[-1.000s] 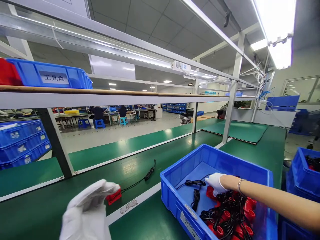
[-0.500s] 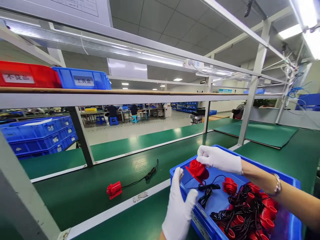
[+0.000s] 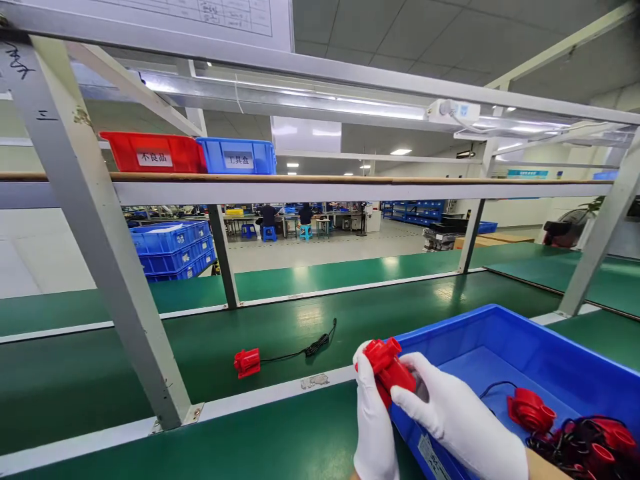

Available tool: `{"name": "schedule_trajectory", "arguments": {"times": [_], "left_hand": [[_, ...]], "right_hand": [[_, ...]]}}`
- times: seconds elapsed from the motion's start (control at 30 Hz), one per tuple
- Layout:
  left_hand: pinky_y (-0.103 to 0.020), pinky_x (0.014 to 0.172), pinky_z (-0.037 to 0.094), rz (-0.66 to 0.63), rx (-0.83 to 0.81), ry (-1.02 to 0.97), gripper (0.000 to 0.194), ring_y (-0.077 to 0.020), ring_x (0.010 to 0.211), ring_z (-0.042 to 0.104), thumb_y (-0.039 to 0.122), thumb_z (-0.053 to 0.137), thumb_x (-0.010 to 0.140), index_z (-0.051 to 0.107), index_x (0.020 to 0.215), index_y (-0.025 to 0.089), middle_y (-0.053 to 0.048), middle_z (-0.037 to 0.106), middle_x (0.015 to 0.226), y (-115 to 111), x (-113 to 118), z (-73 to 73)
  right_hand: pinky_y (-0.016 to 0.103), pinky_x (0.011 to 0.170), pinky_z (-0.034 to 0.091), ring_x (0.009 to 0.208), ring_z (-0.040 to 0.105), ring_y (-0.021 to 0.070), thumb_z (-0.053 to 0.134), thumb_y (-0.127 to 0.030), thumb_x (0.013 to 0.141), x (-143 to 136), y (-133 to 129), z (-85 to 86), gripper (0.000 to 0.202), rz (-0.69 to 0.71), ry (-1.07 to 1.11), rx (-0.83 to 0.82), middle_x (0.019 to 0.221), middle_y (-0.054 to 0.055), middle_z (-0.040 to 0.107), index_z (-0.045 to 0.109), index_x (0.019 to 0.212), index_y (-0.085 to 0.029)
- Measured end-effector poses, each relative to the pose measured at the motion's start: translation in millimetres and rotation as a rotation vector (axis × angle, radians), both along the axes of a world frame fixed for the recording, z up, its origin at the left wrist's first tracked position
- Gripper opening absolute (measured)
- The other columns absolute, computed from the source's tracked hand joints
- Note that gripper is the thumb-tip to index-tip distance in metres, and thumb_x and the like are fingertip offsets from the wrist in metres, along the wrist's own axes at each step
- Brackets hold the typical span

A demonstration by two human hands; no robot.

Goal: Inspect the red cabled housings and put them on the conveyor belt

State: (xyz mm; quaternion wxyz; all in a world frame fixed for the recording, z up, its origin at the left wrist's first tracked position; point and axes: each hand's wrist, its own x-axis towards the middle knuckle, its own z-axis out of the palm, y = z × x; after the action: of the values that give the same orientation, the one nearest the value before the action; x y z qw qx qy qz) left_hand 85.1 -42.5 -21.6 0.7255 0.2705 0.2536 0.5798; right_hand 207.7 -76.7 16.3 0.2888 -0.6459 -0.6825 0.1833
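Part (image 3: pixel 395 375), red, at five o'clock: your left hand (image 3: pixel 374 427) is cradling one side, your right hand (image 3: pixel 460 413) is gripping the other. Bin (image 3: pixel 530 343), four o'clock: holding more. Corded unit (image 3: pixel 247 363), seven o'clock: lying on bench (image 3: pixel 280 433). Handling: keeping both grips firm is likely preventing slips.

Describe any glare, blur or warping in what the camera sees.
All in the head view: pale glare patches on the green bench; the light strip nearly blown out; the left post slanting, probably partly wide-angle distortion; the held part fairly crisp; distant people too small for detail.
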Motion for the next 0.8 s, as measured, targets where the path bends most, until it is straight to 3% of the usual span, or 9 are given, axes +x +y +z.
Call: {"name": "schedule_trajectory", "arguments": {"times": [0.1,0.23,0.37,0.47,0.57,0.67,0.8], "left_hand": [[-0.026,0.107,0.041,-0.019,0.071,0.012,0.048,-0.0187,0.127,0.052,0.060,0.046,0.095,0.054,0.129,0.027,-0.003,0.061,0.130,-1.8,-0.4,-0.8],[-0.023,0.089,0.047,-0.157,0.126,-0.180,0.048,-0.0148,0.092,0.059,0.061,0.040,0.096,0.058,0.123,0.026,-0.002,0.064,0.101,-2.2,-1.2,2.7],[-0.027,0.080,0.048,-0.315,0.179,-0.366,0.056,-0.0129,0.070,0.048,0.068,0.032,0.094,0.061,0.114,0.024,-0.001,0.053,0.081,-2.2,-3.4,9.5],[-0.029,0.078,0.046,-0.299,0.247,-0.333,0.060,-0.0145,0.072,0.047,0.070,0.029,0.093,0.060,0.115,0.023,-0.002,0.050,0.081,-2.2,-6.8,12.2],[-0.031,0.078,0.046,-0.167,0.399,-0.155,0.063,-0.0180,0.077,0.051,0.073,0.032,0.091,0.057,0.122,0.024,-0.005,0.054,0.090,0.2,-10.3,5.5],[-0.036,0.079,0.048,0.053,0.653,0.094,0.071,-0.0221,0.082,0.055,0.079,0.046,0.081,0.053,0.131,0.028,-0.007,0.054,0.100,7.1,-12.5,-11.4],[-0.044,0.082,0.049,0.351,0.943,0.277,0.068,-0.0263,0.084,0.058,0.078,0.059,0.073,0.059,0.124,0.033,-0.008,0.059,0.096,24.9,-14.7,-36.1]], "right_hand": [[0.034,0.073,0.054,0.081,0.069,0.0237,0.056,-0.050,0.086,-6.9,-5.4,-6.9,0.036,-0.063,-0.064,0.100,0.094,0.005,0.071,0.058,0.110,-0.024],[0.031,0.071,0.057,0.081,0.071,0.0217,0.071,-0.040,0.077,-9.5,-14.4,-12.3,0.037,-0.074,-0.214,0.349,0.097,0.001,0.072,0.061,0.109,-0.027],[0.027,0.057,0.054,0.067,0.068,0.0189,0.079,-0.050,0.074,-9.3,-20.8,-14.9,0.054,0.016,-0.365,0.638,0.082,-0.002,0.070,0.055,0.117,-0.029],[0.028,0.055,0.053,0.066,0.068,0.0191,0.073,-0.055,0.079,-7.2,-23.0,-9.5,0.056,0.057,-0.403,0.710,0.081,0.000,0.069,0.050,0.123,-0.028],[0.029,0.057,0.051,0.065,0.065,0.0189,0.057,-0.061,0.089,-2.9,-26.8,-2.1,0.038,0.085,-0.327,0.637,0.078,0.002,0.066,0.057,0.104,-0.027],[0.029,0.053,0.043,0.058,0.057,0.0171,0.044,-0.065,0.093,0.1,-31.7,-0.3,0.044,0.117,-0.205,0.389,0.069,0.001,0.060,0.055,0.078,-0.025],[0.029,0.059,0.044,0.064,0.057,0.0179,0.035,-0.067,0.095,2.4,-32.7,-2.5,0.049,0.184,-0.050,0.119,0.076,0.003,0.063,0.056,0.081,-0.025]]}}
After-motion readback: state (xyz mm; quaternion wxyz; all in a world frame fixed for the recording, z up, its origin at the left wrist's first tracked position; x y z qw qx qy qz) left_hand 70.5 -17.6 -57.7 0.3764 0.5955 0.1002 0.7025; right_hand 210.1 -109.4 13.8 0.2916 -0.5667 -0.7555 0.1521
